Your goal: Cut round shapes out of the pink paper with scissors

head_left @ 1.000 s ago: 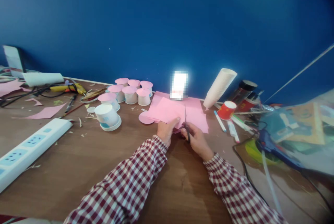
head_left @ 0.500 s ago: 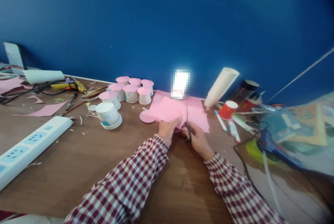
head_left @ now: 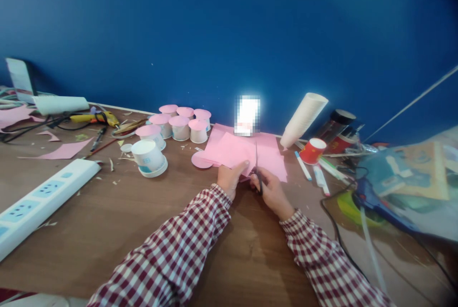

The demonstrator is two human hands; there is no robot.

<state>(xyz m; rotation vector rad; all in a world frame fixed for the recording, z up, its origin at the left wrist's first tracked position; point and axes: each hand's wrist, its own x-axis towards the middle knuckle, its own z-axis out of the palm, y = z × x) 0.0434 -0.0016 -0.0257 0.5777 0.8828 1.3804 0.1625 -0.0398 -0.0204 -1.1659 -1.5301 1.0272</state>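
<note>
My left hand (head_left: 231, 178) grips a piece of pink paper (head_left: 232, 149), thumb on top near its right edge. My right hand (head_left: 270, 190) is closed around the handles of dark scissors (head_left: 256, 161), whose blades point away from me beside the held paper. Beneath both lie more pink sheets (head_left: 274, 152) on the wooden table. A pink paper disc (head_left: 201, 160) rests at the left edge of the sheets. Further left stand several paper cups topped with pink discs (head_left: 180, 122), and nearer to me a plain white cup (head_left: 146, 153) sits on stacked lids.
A bright upright screen (head_left: 247, 115) leans on the blue wall. To the right are a leaning cup stack (head_left: 304, 118), a red cup (head_left: 313, 150), markers (head_left: 303, 165) and a blue glue gun (head_left: 379, 204). On the left lie a power strip (head_left: 50, 197) and a yellow glue gun (head_left: 96, 118).
</note>
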